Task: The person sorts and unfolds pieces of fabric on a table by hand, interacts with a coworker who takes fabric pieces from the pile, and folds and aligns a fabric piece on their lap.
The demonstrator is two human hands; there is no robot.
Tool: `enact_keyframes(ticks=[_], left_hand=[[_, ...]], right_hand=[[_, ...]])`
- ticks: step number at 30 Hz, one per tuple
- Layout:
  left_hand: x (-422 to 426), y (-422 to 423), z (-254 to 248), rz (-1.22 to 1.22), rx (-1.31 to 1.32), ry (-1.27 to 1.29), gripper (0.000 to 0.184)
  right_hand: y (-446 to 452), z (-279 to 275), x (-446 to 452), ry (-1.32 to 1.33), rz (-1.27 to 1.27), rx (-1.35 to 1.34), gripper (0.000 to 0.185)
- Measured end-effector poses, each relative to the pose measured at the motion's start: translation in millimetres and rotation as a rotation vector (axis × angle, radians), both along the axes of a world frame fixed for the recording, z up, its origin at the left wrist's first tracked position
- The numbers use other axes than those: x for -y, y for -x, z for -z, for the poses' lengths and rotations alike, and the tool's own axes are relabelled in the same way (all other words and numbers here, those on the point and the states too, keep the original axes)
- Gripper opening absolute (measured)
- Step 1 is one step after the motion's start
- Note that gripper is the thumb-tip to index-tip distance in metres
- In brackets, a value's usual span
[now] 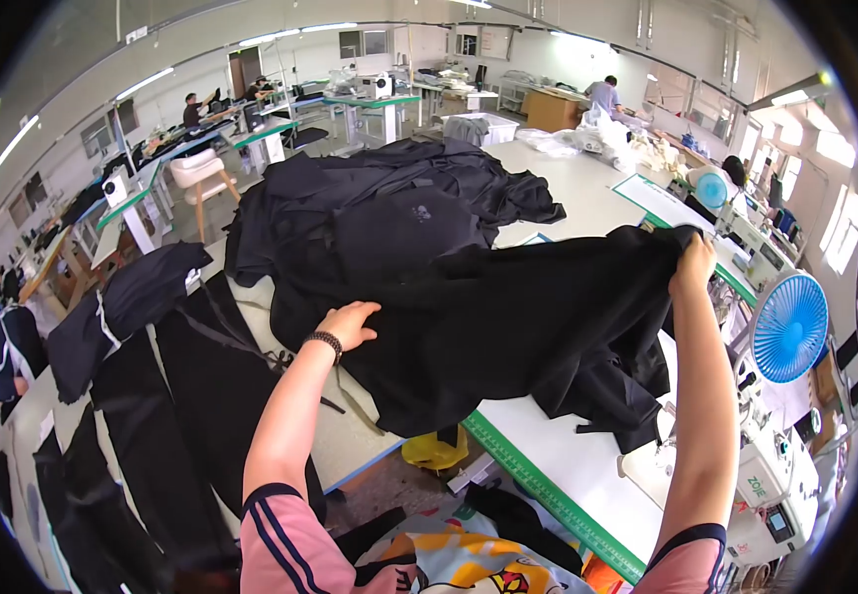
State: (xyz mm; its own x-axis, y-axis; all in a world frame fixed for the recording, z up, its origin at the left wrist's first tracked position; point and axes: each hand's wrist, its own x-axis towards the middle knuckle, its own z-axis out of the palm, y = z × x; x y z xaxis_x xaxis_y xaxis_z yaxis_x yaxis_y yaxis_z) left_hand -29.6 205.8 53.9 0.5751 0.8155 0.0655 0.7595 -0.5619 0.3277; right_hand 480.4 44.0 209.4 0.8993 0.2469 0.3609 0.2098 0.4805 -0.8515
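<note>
Pink sleeves (295,544), navy stripes (286,540), dark bracelet (325,343)

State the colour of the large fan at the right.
Blue; the large fan shows best in the head view.

Pink sleeves (295,544) with navy stripes, black cloth (508,317), a blue fan (790,327); distant garments (13,351) seemingly dark and white.

Black cloth (518,317) hides the tips of the right fingers (703,247) at two o'clock; the patterned garment (464,550) is cut off at six.
</note>
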Motion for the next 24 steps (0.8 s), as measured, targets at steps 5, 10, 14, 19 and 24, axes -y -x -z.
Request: enact_keyframes(ticks=[5, 10, 14, 19, 24], left_hand=[[-6.7, -20.4, 2.8, -0.031, 0.067, -0.107, 0.056], [-29.9, -41.4, 20.5, -0.076, 0.061, -0.346, 0.057], [-51.7, -60.5, 40.9, -0.118, -0.032, -0.254, 0.041], [-41.7, -63.2, 24.0, -0.022, 0.186, -0.351, 0.009], [102.0, -38.6, -44.1, 0.64, 0.274, -0.846, 0.019]], right_hand=[[-20.8, 47.3, 13.1, 0.198, 0.35, 0.014, 0.017], [71.9, 70.9, 30.6, 0.936, 0.647, 0.766, 0.043], [160.7, 97.0, 60.1, 0.743, -0.135, 1.311, 0.046], [185.6, 169.7, 94.0, 1.075, -0.448, 1.559, 0.035], [154.3, 178.1, 87.3, 1.051, -0.373, 1.454, 0.024]])
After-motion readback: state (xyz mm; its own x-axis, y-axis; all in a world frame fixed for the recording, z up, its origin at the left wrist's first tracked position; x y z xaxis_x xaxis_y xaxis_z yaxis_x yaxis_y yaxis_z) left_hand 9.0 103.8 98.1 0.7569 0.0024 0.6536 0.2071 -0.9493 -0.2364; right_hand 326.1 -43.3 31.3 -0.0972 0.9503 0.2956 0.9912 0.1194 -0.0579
